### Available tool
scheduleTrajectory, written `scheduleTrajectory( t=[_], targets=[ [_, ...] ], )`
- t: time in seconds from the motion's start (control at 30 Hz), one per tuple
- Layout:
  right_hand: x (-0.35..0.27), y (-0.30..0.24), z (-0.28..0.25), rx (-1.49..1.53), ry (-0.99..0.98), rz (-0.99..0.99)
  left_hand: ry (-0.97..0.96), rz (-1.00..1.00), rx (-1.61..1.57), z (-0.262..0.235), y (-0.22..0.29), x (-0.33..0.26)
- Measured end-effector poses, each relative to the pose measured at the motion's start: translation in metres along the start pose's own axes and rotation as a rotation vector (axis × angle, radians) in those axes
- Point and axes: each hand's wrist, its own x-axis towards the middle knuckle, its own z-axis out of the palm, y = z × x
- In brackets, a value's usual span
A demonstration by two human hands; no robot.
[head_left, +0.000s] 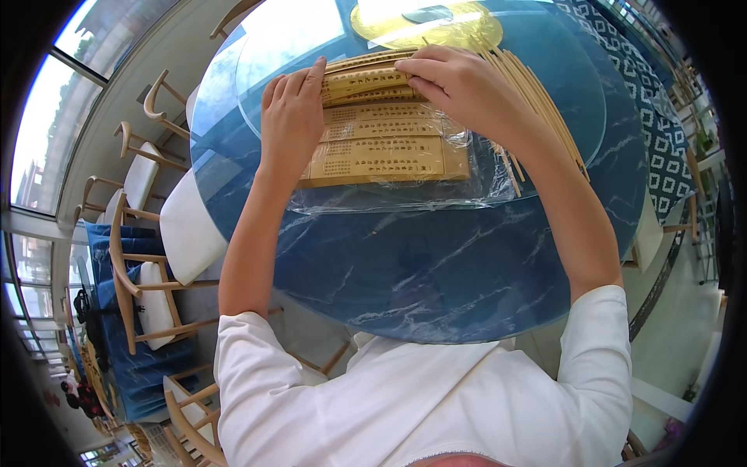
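Observation:
A stack of long tan paper sleeves [389,158], printed with dark characters, lies on a clear plastic bag [498,167] in front of me. At its far side is a narrow yellow-brown paper sleeve [362,81], with my hands at its two ends. My left hand [296,109] grips the left end, its fingers bent over the edge. My right hand [459,76] pinches the right end between thumb and fingers. Slim wooden sticks like chopsticks [548,109] lie loose in a bundle just right of my right hand.
Everything rests on a round blue marble-patterned table [436,265] with a glass turntable [595,140]. A round yellow plastic-wrapped item [381,29] lies at the far side. Wooden chairs with white seats [191,226] stand at the left; a patterned cloth [661,148] hangs at the right.

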Motion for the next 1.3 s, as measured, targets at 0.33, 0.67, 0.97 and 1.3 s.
scheduleTrajectory(
  t=[0.33,0.67,0.97,1.3],
  targets=[
    [0.026,0.041,0.062,0.113,-0.028,0.11,-0.038,-0.069,-0.097,0.047,-0.023,0.014],
    [0.018,0.04,0.066,0.158,-0.036,0.135,-0.095,-0.109,-0.075,0.049,-0.021,0.006],
    [-0.008,0.03,0.036,-0.088,0.135,0.065,-0.13,0.045,0.011,0.024,-0.009,-0.002],
    [-0.063,0.022,-0.028,0.12,-0.09,0.404,-0.156,0.036,0.002,0.018,0.009,0.005]
  ],
)
